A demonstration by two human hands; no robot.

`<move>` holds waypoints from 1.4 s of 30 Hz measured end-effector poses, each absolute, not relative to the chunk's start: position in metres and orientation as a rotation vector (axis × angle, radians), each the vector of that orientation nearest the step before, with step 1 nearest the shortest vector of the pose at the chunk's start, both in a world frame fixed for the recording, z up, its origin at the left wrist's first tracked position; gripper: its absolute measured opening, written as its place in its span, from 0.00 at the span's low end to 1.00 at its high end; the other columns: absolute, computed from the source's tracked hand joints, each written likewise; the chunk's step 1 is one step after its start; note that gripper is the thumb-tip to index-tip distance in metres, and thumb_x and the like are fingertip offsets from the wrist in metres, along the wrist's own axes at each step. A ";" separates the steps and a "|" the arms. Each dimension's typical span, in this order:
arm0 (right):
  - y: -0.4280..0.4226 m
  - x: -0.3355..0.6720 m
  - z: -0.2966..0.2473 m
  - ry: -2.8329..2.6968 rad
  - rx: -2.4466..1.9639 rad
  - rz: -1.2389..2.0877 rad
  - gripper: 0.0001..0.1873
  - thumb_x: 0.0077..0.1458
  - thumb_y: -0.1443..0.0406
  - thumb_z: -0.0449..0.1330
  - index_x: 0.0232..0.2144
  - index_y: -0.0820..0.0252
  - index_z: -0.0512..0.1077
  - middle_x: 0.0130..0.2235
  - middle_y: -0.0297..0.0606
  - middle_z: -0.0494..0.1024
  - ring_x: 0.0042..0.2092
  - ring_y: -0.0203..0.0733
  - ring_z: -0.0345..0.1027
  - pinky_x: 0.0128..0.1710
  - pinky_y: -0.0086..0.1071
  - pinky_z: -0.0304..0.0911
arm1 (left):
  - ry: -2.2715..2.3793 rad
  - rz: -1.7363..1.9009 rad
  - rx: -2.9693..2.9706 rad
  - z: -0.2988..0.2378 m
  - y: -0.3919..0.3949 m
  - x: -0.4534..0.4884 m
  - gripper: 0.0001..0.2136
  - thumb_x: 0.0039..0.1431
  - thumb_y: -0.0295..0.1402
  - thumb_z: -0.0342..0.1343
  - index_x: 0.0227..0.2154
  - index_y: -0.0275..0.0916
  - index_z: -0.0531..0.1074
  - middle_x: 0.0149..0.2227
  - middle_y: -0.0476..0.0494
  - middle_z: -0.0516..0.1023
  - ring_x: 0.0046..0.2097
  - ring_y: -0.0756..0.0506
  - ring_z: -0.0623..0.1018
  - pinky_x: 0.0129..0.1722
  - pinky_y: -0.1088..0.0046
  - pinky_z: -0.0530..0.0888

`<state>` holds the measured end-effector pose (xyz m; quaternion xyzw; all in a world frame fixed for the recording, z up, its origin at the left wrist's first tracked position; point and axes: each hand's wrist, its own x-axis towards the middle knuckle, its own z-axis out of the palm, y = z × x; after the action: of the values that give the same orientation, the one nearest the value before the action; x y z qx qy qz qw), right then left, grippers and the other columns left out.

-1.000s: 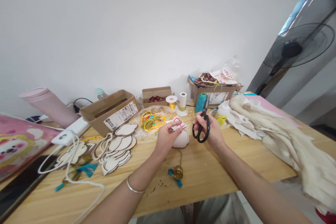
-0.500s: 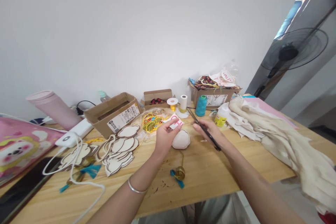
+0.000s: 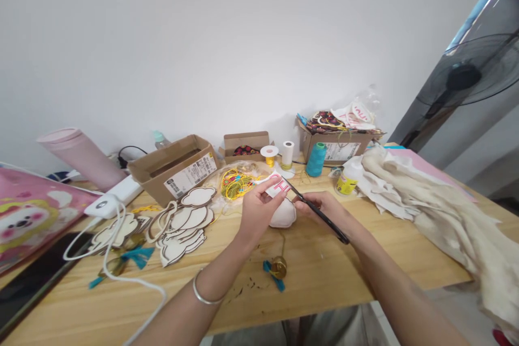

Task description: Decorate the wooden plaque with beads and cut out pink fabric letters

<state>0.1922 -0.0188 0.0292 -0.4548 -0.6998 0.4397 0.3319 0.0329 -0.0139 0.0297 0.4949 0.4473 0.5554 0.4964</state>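
Note:
My left hand [image 3: 257,210] pinches a small white card with pink lettering [image 3: 277,184] above the wooden table [image 3: 365,259]. My right hand [image 3: 324,207] grips black scissors [image 3: 320,213], whose blades point up and left and reach the card's right edge. A white padded cloud-shaped piece [image 3: 283,215] lies on the table right under both hands. A cord runs from it to a gold bell with a blue tassel [image 3: 276,269] nearer to me.
Several flat cloud-shaped cutouts [image 3: 184,227] lie left of my hands. Behind are a tangle of yellow cord [image 3: 235,183], thread spools [image 3: 316,159], a glue bottle [image 3: 346,183] and cardboard boxes [image 3: 178,168]. Cream fabric [image 3: 438,211] is piled at the right, a white cable [image 3: 117,275] at the left.
My right hand turned the scissors from upright to pointing left and brought the blades to the card. My left hand lifted the card slightly. The view shifted a little.

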 end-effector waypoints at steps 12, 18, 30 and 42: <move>-0.019 0.195 0.028 -1.851 -1.243 1.159 0.24 0.45 0.49 0.54 0.24 0.66 0.70 0.21 0.31 0.56 0.23 0.31 0.47 0.21 0.26 0.45 | 1.197 1.292 1.208 0.036 -0.014 0.030 0.12 0.39 0.35 0.62 0.29 0.35 0.74 0.19 0.53 0.70 0.18 0.57 0.60 0.17 0.82 0.60; -0.021 0.194 0.029 -1.863 -1.237 1.169 0.24 0.46 0.49 0.53 0.24 0.66 0.70 0.21 0.30 0.56 0.23 0.30 0.46 0.20 0.25 0.44 | 1.234 1.289 1.249 0.035 -0.014 0.030 0.12 0.39 0.35 0.62 0.30 0.35 0.76 0.20 0.51 0.72 0.18 0.57 0.61 0.17 0.81 0.60; -0.020 0.191 0.022 -1.893 -1.261 1.125 0.24 0.47 0.48 0.52 0.23 0.66 0.70 0.20 0.30 0.54 0.22 0.28 0.43 0.18 0.25 0.42 | 1.274 1.342 1.330 0.028 -0.010 0.028 0.13 0.40 0.37 0.61 0.30 0.35 0.76 0.24 0.47 0.75 0.21 0.54 0.66 0.20 0.79 0.64; -0.019 0.189 0.026 -1.856 -1.325 1.075 0.25 0.45 0.47 0.53 0.18 0.65 0.67 0.19 0.29 0.51 0.21 0.28 0.42 0.18 0.26 0.38 | 1.238 1.332 1.297 0.028 -0.009 0.029 0.14 0.38 0.36 0.62 0.30 0.35 0.77 0.25 0.46 0.75 0.21 0.55 0.64 0.19 0.80 0.64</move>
<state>0.1887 -0.0195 0.0264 -0.5005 -0.7011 0.4059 0.3054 0.0285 -0.0088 0.0284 0.5217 0.4980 0.5361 0.4387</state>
